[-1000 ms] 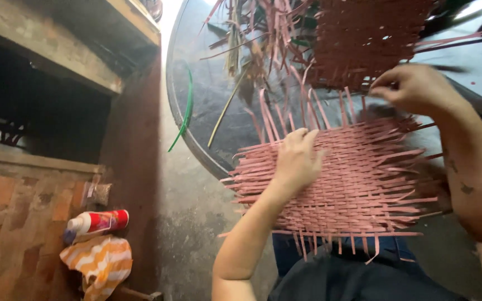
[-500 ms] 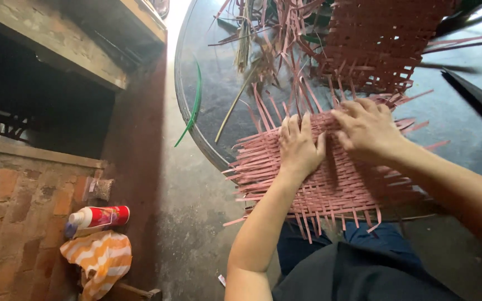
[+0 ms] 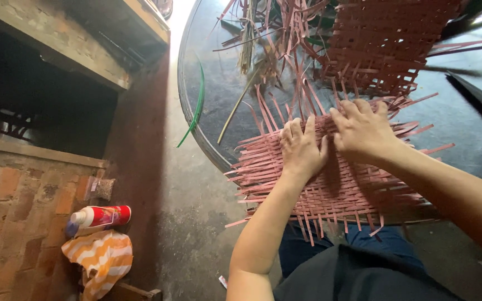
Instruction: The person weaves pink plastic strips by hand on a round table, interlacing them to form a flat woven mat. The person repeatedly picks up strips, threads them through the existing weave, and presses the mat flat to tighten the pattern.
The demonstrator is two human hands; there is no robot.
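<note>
Moved since a second ago: right hand (image 3: 362,131) has come down from the far strips to lie beside the left hand (image 3: 302,149); both now press on one patch of the mat, and the camera has tilted slightly.
Head view, work piece: pink woven mat (image 3: 330,187) lies flat at the near edge of the round dark table (image 3: 207,83), overhanging toward the person's lap.
Left hand: open, palm down, fingers spread flat on the mat's middle, gripping nothing.
Right hand: open too, fingers slightly curled, fingertips pushing at the mat's far edge; it holds no strip that I can see.
Done so far: by my reading, the centre is closely plaited in a regular over-under pattern and holds together.
Left to do: loose strip ends (image 3: 252,167) stick out unwoven on every side, longest at the far-left corner, so the edges look unfinished.
Second piece: another woven panel (image 3: 397,44) of the same pink lies farther back on the table, also with free ends.
Spare material: pile of loose strips (image 3: 274,33) and a curved green strip (image 3: 196,106) at the table's left rim.
Packages: red and white plastic bottle (image 3: 99,217) with a blue cap lies on its side by the brick wall (image 3: 18,223), low left; its label is too small to make out.
Under the bottle: orange and white striped cloth (image 3: 101,259).
Signs: none in view.
</note>
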